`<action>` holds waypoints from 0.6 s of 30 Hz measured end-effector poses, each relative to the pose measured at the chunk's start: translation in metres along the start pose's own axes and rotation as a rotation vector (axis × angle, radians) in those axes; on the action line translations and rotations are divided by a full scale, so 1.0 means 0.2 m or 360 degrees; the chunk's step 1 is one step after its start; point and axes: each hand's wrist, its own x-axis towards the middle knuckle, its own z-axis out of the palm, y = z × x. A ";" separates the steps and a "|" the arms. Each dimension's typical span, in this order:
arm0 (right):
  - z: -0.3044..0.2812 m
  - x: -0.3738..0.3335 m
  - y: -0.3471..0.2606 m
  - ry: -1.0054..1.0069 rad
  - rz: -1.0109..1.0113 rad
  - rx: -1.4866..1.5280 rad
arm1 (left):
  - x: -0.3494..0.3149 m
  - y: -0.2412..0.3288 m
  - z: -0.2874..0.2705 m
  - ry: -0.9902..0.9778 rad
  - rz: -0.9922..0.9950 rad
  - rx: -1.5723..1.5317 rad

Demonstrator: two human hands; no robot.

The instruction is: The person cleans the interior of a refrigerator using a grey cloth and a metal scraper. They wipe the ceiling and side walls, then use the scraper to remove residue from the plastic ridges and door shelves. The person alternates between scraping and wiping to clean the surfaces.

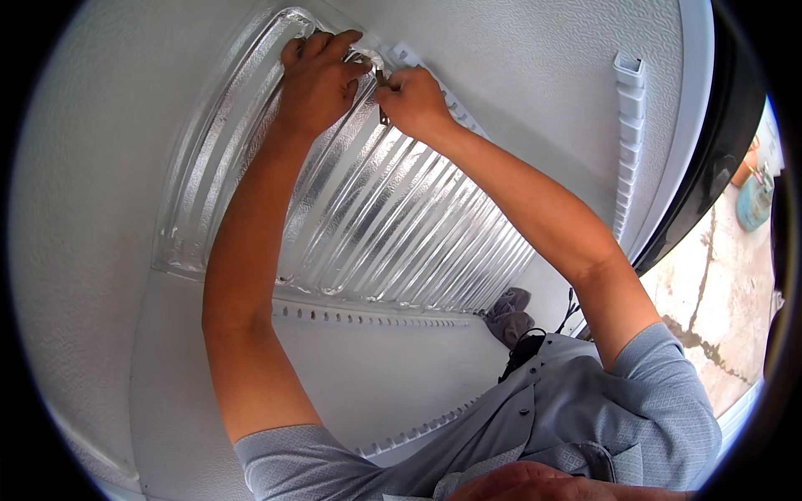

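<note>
A panel of silvery foil-covered tubing (401, 217) in looping parallel runs lies on the white textured inner wall of a cabinet. My left hand (317, 88) rests at the panel's upper end, fingers bent and apart over the foil, holding nothing I can see. Just right of it, my right hand (413, 102) is closed around a small, dark, narrow tool (383, 98); its exact kind does not show. The tool is against the foil's upper right edge, near a crumpled foil bend (365, 57).
White notched shelf strips run beside the panel (376, 317) and along the right wall (631, 142). A grey cloth (508, 317) lies at the panel's lower right end, near a black cord (571, 309). Outside the dark door edge (710, 175), a bluish container (755, 200) stands on stained floor.
</note>
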 end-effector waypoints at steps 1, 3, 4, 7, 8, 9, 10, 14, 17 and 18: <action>0.00 -0.01 -0.01 -0.0018 0.0044 0.0049 | 0.00 0.00 0.00 -0.0008 0.0019 0.0023; 0.01 -0.02 -0.02 -0.0084 0.0088 0.0062 | -0.02 0.00 -0.02 -0.0031 0.0049 0.0080; 0.01 -0.03 -0.01 -0.0126 0.0089 0.0020 | -0.03 0.00 -0.02 -0.0035 0.0077 0.0124; -0.03 -0.07 -0.03 -0.0111 0.0115 0.0095 | -0.05 0.01 0.00 -0.0023 0.0184 0.0187; -0.05 -0.08 -0.05 -0.0085 0.0119 0.0159 | -0.06 0.00 0.02 -0.0010 0.0220 0.0174; -0.07 -0.10 -0.05 -0.0029 0.0120 0.0197 | -0.06 0.00 0.04 0.0003 0.0256 0.0161; -0.09 -0.12 -0.04 0.0027 0.0120 0.0234 | -0.06 -0.01 0.04 -0.0033 0.0294 0.0160; -0.20 -0.27 0.04 -0.0082 0.0300 0.0240 | -0.10 0.01 0.03 -0.0177 0.0335 0.0184; -0.26 -0.35 0.11 -0.0099 0.0378 0.0220 | -0.11 0.03 0.03 -0.0237 0.0329 0.0257; -0.27 -0.37 0.12 -0.0114 0.0385 0.0204 | -0.11 0.03 0.03 -0.0247 0.0333 0.0289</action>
